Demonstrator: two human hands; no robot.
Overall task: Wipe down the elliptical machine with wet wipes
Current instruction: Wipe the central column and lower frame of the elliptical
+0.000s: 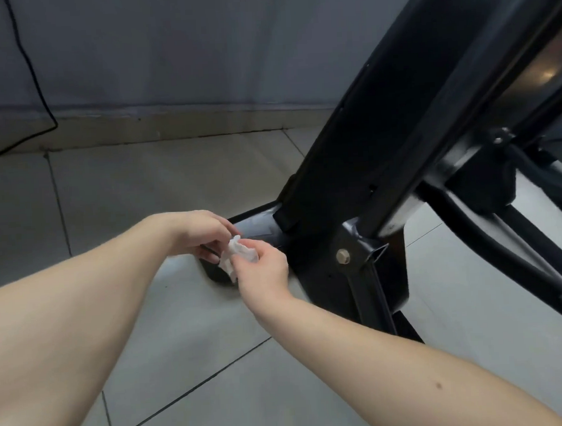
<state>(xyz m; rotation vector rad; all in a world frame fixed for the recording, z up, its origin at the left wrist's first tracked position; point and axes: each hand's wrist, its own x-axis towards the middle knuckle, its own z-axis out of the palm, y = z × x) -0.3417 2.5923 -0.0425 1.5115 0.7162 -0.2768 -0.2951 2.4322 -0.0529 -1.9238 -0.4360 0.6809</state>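
The black elliptical machine rises from the floor at the right, its thick upright post leaning up to the top right. Its low base foot ends at the centre of the view. A crumpled white wet wipe is held just in front of that foot. My left hand pinches the wipe's upper left side. My right hand grips its right side from below. Both hands meet over the end of the base foot, whose tip is partly hidden behind them.
Pale grey floor tiles spread around the machine. A grey wall with a beige skirting runs along the back. A black cable hangs down the wall at the far left. A bolted bracket and curved struts sit right of my hands.
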